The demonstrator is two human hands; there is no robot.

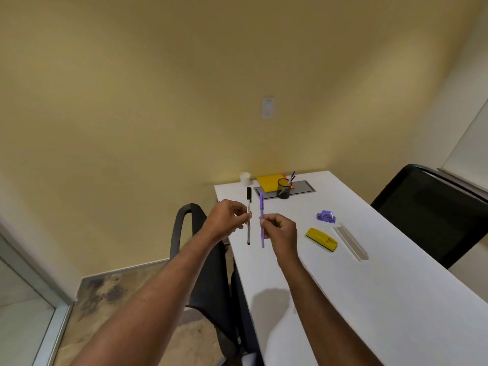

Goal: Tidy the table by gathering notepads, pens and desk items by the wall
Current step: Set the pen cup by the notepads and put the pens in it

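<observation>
Partway done: left hand [227, 217] pinches black-capped pen [248, 215], right hand [280, 229] pinches purple pen [262, 220], both upright just short of the pen cup [284, 188] and yellow notepad [272, 182] beyond; hole punch [326, 216], yellow eraser [321, 239], clear ruler [350, 243] lie ungathered right of right hand.

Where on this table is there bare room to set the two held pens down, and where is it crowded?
Bare: the near table below the yellow eraser and clear ruler, and the strip between the purple hole punch and the pen cup. Crowded: the wall end, with cup, yellow notepad and white cup.
</observation>
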